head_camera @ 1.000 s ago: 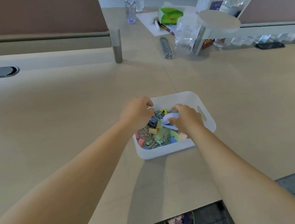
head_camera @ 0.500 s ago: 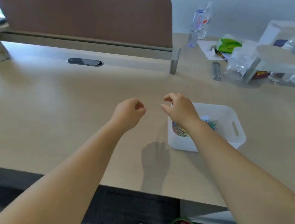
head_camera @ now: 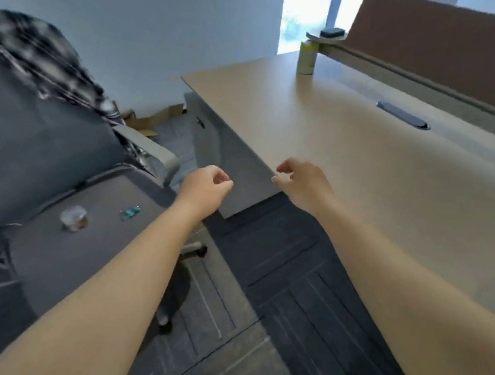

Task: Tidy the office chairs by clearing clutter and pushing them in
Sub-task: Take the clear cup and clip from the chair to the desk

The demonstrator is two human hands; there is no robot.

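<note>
Head: both hands (head_camera: 203, 187) (head_camera: 303, 183) loosely curled, empty.

Two bare forearms reach into view from the bottom corners, uncovered from the lower edge up to the wrists, with no sleeve edge in view. The left hand (head_camera: 207, 187) and the right hand (head_camera: 302, 180) are bare too: nothing is worn on either wrist or on the backs of the hands. The fingers (head_camera: 283, 169) of the right hand are slender, and a short, pale, neatly trimmed nail shows at the tip of its thumb. The picture is soft with blur, so finer marks on the arms cannot be told.
</note>
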